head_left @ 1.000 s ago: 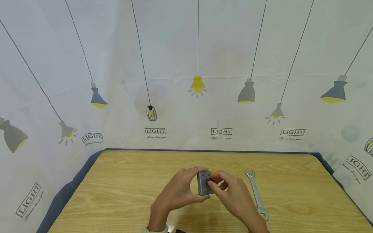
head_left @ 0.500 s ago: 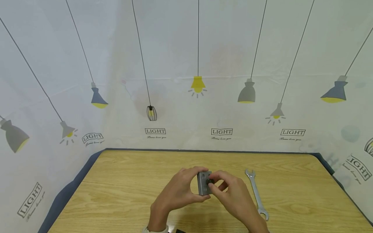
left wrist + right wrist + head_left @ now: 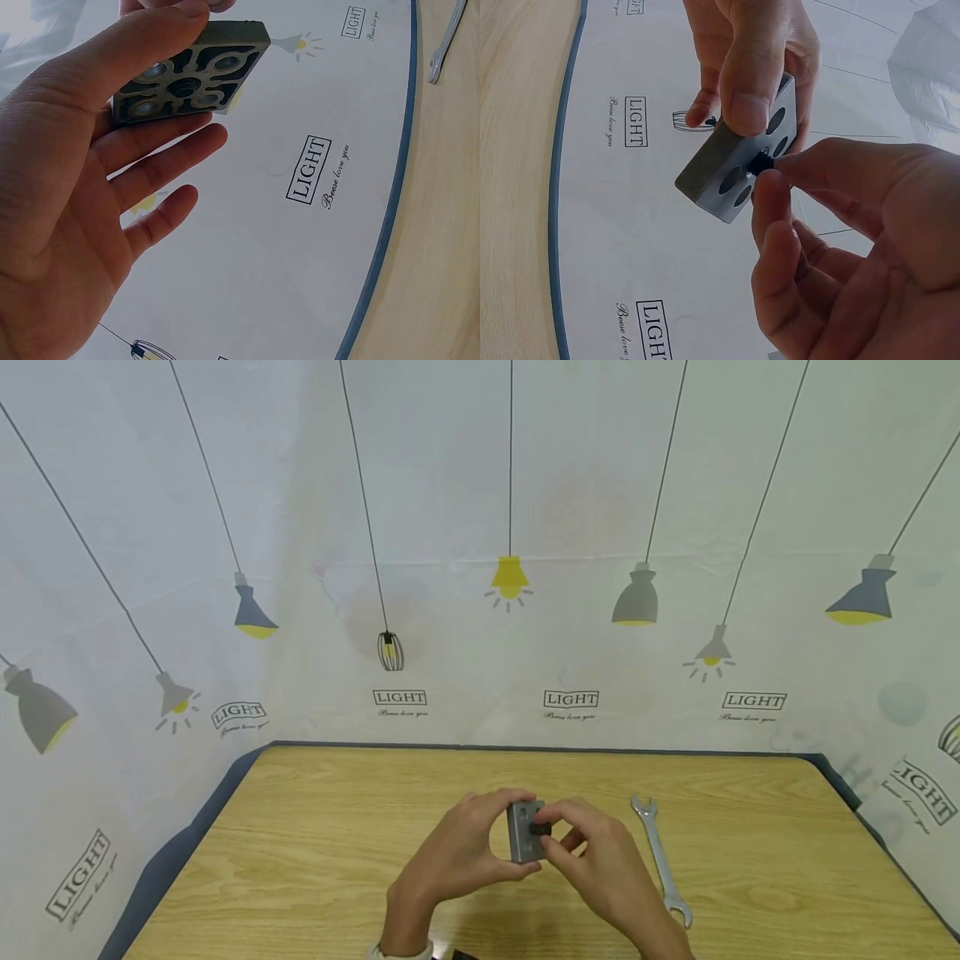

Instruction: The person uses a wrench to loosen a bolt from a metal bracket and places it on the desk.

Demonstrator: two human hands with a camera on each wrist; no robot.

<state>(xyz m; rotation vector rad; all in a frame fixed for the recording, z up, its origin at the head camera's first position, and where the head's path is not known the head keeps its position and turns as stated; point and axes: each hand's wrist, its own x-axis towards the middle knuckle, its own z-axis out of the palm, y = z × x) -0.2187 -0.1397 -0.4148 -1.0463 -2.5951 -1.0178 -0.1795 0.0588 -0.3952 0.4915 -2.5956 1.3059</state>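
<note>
Wood-grain table (image 3: 337, 835) spreads beneath two raised hands; the left hand (image 3: 465, 842) pinches a grey block (image 3: 522, 839) by opposite edges between thumb and finger, at least two other fingers extended free; the right hand (image 3: 596, 853) has thumb and forefinger closed on a black bolt (image 3: 760, 163) sticking out of the block's middle, among four round holes. Both things are above the table, between its left and right edges; the block looks rigid and probably dense, its smooth faces perhaps slippery, so opposite edges seem the sound hold; the bolt looks hard and small, best taken by fingertips at its protruding end. Towards the table's right edge lies a double open-ended wrench (image 3: 660, 860); past the far edge hangs a white lamp-printed backdrop (image 3: 450, 485).
</note>
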